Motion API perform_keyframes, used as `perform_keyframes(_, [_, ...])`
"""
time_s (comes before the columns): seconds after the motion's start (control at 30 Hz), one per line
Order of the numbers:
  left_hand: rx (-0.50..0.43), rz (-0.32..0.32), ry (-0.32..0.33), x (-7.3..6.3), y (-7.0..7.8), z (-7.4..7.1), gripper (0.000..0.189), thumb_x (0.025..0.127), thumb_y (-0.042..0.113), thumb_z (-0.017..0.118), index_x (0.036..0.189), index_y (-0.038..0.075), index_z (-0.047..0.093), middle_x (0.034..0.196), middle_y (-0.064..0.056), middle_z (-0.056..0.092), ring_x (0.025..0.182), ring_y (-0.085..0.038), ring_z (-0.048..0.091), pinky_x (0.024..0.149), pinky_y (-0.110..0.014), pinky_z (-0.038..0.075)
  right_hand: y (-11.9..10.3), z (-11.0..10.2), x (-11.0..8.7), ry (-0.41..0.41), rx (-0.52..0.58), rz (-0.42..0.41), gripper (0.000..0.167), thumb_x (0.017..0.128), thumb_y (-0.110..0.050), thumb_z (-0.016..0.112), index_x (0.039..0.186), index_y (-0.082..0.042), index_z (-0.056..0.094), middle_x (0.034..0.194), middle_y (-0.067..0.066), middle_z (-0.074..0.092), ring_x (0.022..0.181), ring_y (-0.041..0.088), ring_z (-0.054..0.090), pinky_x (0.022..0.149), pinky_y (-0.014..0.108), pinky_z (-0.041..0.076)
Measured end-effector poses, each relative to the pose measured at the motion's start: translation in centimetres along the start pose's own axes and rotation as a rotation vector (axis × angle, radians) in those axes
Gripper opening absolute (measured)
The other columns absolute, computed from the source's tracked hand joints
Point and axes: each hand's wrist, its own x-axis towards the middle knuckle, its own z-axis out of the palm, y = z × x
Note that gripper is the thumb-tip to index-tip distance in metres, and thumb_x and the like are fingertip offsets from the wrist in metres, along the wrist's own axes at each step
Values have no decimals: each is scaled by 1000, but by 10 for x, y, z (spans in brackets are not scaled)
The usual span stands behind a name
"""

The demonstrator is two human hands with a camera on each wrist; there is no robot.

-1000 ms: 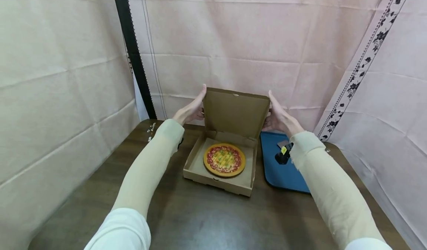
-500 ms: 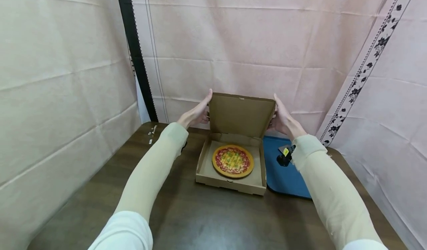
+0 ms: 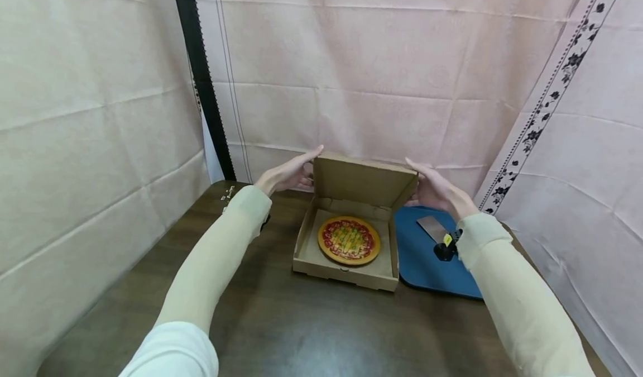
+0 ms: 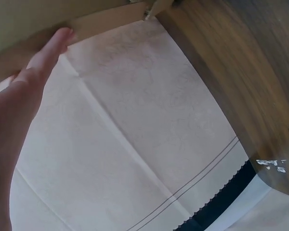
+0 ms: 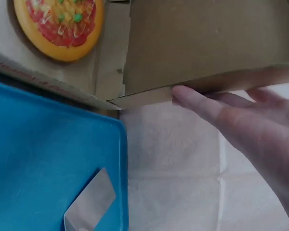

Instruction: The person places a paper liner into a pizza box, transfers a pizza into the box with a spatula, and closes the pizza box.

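Observation:
A cardboard pizza box (image 3: 346, 279) lies on the table with its lid (image 3: 364, 181) raised at the back. Inside it rests a round toy-like pizza (image 3: 349, 241) with red and yellow topping, also seen in the right wrist view. My left hand (image 3: 288, 173) holds the lid's left side, thumb at the upper corner. In the left wrist view its fingers (image 4: 55, 43) meet the side flap. Across from it my right hand (image 3: 437, 187) grips the lid's right side. The right wrist view shows one fingertip (image 5: 183, 94) on the flap and other fingers partly hidden behind it.
Right of the box lies a blue tray (image 3: 437, 276) with a flat metal blade (image 3: 432, 227) on it, partly screened by the right wrist's camera. Brown tabletop (image 3: 301, 332) stretches in front. Pale cloth curtains (image 3: 382, 58) hang behind and at both sides.
Both hands have lowered the lid forward, so it leans further over the box. The box slid right between the first two frames. The right hand has shifted outward, showing more of the blade.

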Motion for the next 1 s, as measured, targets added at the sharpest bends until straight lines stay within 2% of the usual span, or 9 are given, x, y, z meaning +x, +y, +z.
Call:
perform_keyframes(0.17, [177,-28,-35,-6,-6,-4,73,97,52,45,156,21,15,162,-17,10,145,-44,24,116,-50,30,8,6,-9,-50,-149,8,74,103,-42,39,156,-10,-1,161,20,4,149,44,5,119,59,10])
perform_keyframes(0.23, [236,-40,-44,-8,-8,-4,71,96,49,49,153,16,23,161,-13,15,144,-40,28,115,-50,32,11,9,-13,-51,-225,23,69,103,-37,42,155,-5,9,159,22,13,149,41,12,120,57,13])
perform_keyframes(0.43, [303,-43,-59,-13,-15,-1,57,93,41,60,139,9,46,146,-10,42,134,-31,46,112,-45,38,21,12,-20,-36,-347,41,62,100,-28,50,151,-3,25,150,17,36,136,28,38,118,49,24])
perform_keyframes(0.57, [341,-35,-68,-17,-19,0,51,91,37,65,131,8,53,134,-12,54,126,-28,55,110,-42,42,27,13,-20,-54,-401,36,64,98,-26,55,151,-2,27,144,16,44,122,18,50,106,38,39])
perform_keyframes(0.63, [353,-32,-71,-19,-23,0,49,89,35,68,128,8,56,131,-11,57,124,-26,56,109,-42,42,29,13,-20,-54,-426,39,66,97,-24,57,151,-1,26,145,19,44,121,21,52,97,35,45])
perform_keyframes(0.7, [359,-29,-74,-20,-26,-1,49,88,32,71,127,8,57,132,-10,57,124,-24,56,110,-42,42,32,15,-20,-45,-456,47,68,95,-23,60,151,-2,27,149,21,39,127,27,49,94,35,47])
perform_keyframes(0.8, [402,-29,-74,-22,-31,-2,51,84,32,75,127,9,59,133,-8,56,123,-22,56,109,-40,43,34,18,-20,-49,-529,53,72,93,-25,63,151,-2,26,157,21,25,142,36,32,103,44,44])
perform_keyframes(0.9, [472,-40,-62,-24,-34,-1,54,80,35,78,126,12,60,132,-8,56,120,-21,56,103,-38,47,37,21,-20,-46,-611,66,77,91,-30,66,152,-5,27,161,17,17,149,37,15,114,54,30])
perform_keyframes(1.0, [522,-52,-52,-26,-37,0,56,76,36,81,124,14,61,132,-8,55,119,-21,55,100,-37,47,39,23,-22,-41,-675,67,80,89,-34,68,152,-6,26,161,17,18,149,39,11,117,59,19])
